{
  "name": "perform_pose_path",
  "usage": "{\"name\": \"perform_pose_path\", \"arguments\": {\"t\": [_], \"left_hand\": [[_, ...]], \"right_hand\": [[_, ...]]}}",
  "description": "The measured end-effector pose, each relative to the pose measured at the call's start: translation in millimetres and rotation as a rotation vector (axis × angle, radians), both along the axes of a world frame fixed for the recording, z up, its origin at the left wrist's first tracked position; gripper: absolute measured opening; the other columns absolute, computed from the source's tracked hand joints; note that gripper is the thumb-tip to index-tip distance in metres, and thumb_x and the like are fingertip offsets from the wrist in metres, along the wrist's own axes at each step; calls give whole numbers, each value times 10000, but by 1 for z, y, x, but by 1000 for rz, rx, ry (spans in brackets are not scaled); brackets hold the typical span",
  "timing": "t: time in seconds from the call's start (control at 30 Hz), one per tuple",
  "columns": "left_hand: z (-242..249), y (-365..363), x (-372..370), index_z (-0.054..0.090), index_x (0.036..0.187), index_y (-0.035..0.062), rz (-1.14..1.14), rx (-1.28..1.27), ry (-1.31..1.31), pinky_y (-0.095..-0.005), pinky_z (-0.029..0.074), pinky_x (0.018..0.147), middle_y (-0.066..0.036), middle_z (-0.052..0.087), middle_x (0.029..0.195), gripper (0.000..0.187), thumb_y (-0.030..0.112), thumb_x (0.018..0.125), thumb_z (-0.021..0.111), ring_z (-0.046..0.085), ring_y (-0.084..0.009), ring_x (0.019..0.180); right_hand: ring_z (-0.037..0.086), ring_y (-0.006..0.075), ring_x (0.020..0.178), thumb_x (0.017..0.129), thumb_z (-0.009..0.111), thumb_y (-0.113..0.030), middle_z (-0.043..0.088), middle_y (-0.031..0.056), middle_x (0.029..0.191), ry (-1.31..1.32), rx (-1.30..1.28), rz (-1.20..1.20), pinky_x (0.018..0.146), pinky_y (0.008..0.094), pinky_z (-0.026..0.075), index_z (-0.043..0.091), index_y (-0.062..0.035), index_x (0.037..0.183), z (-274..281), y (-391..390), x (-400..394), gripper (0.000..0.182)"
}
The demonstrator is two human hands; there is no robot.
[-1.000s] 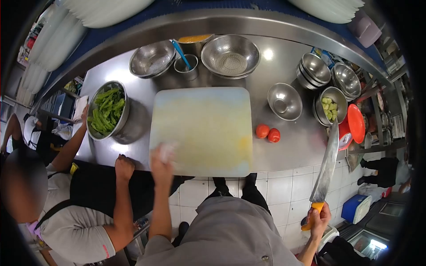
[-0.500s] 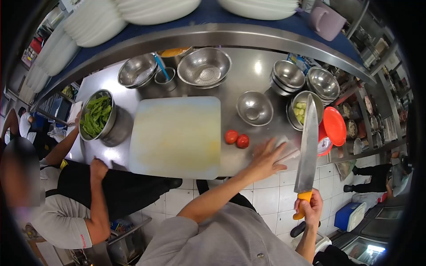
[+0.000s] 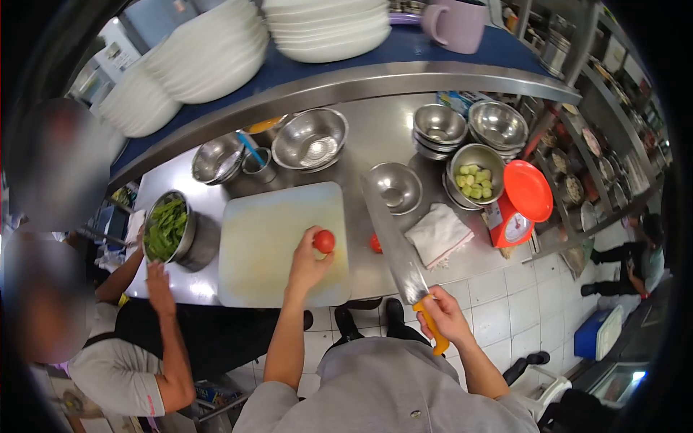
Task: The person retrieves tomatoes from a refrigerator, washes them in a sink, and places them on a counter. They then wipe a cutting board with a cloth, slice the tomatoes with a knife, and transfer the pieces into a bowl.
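The tomato (image 3: 324,241) rests whole on the cutting board (image 3: 274,245) near its 3 o'clock edge, my left hand (image 3: 309,264) fingers grasping it. No cut is made; slicing remains. My right hand (image 3: 442,317) is clenched on the knife (image 3: 393,242), blade at 11 o'clock over the desk (image 3: 361,141). A second tomato (image 3: 375,244) waits off-board. Half a second ago, my left hand lay on the cloth (image 3: 438,234), both tomatoes off-board.
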State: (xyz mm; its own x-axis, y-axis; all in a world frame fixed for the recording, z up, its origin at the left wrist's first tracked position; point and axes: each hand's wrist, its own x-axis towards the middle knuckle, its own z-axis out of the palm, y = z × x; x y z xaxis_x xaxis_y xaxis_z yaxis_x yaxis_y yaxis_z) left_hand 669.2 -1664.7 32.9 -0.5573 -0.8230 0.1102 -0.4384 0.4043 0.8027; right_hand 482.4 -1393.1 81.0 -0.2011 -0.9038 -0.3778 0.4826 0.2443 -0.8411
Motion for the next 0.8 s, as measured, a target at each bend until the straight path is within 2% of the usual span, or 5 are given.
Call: {"name": "perform_pose_path", "arguments": {"t": [0.17, 0.23, 0.33, 0.43, 0.8], "left_hand": [[-40, -11, 101, 495, 1211, 75, 230, 52, 3, -370, 528, 817, -131, 608, 1159, 533, 46, 751, 762, 628, -272, 996], [-47, -6, 120, 497, 1251, 77, 185, -128, -15, -364, 530, 870, -123, 584, 1181, 518, 90, 801, 752, 627, -265, 1006], [-13, 13, 124, 537, 1207, 60, 222, -99, -17, -392, 455, 965, -139, 574, 1168, 425, 129, 828, 716, 566, -348, 1102], [-11, 9, 132, 549, 1196, 58, 210, -83, -9, -406, 483, 902, -142, 569, 1154, 374, 141, 856, 678, 583, -354, 1050], [-2, -18, 138, 550, 1100, 21, 73, 12, -102, -366, 539, 774, -146, 608, 1050, 277, -16, 838, 634, 662, -293, 906]], "right_hand": [[600, 248, 507, 940, 541, -146, 602, 125, 682, 698, 109, 314, 490, 382, 487, 451, -38, 1050, -17, -76, 43, 179], [659, 361, 660, 891, 509, -66, 642, 214, 740, 1252, -177, 372, 604, 471, 515, 415, -1, 1196, -38, -96, 60, 325], [632, 438, 755, 856, 505, -41, 641, 237, 770, 1389, 53, 702, 695, 540, 490, 296, -22, 1404, -36, -112, 75, 587], [635, 434, 703, 854, 548, -98, 640, 247, 800, 1427, -66, 731, 672, 525, 517, 137, -53, 1505, -32, -112, 80, 771], [611, 429, 678, 854, 521, -67, 621, 234, 765, 1406, 6, 910, 658, 514, 497, 118, -66, 1513, 30, -104, 122, 773]]}}
